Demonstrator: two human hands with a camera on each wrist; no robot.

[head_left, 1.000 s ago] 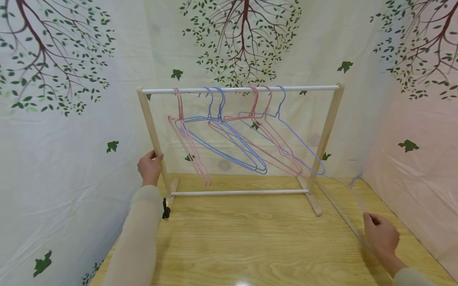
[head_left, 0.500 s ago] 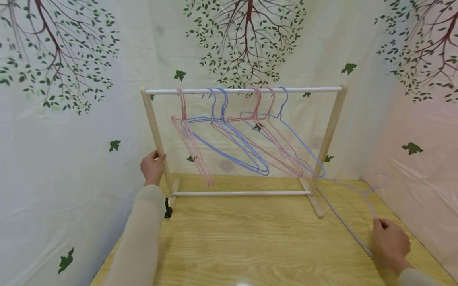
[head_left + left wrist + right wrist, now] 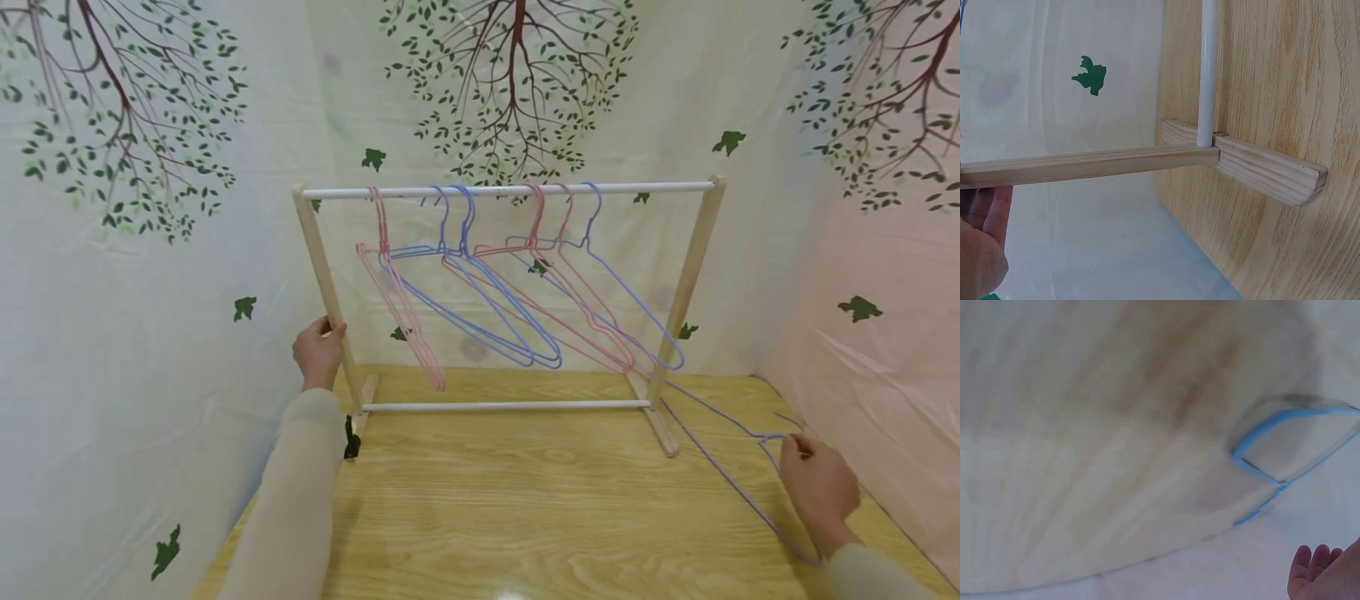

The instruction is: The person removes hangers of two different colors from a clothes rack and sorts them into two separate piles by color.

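Note:
My left hand (image 3: 318, 354) grips the left wooden post (image 3: 322, 267) of a small garment rack; the left wrist view shows its fingers (image 3: 999, 215) round that post. At right, my right hand (image 3: 821, 492) is beside the hook and neck of a blue wire clothes hanger (image 3: 723, 471), low over the table. One wire of this hanger passes behind the hand, so whether the fingertips pinch it is hidden. In the blurred right wrist view the curled fingers (image 3: 1310, 565) appear below the blue hanger (image 3: 1282, 484), with no wire visible between them.
Several pink hangers (image 3: 538, 221) and blue hangers (image 3: 468, 221) hang from the white top rail (image 3: 652, 187). The right foot (image 3: 662, 429) of the rack stands close to the loose hanger. Patterned cloth (image 3: 285, 125) encloses the wooden table (image 3: 487, 500).
The blue hanger has moved right and come down towards the table, its hook dropping lower. My right hand has shifted slightly right. My left hand stays on the post.

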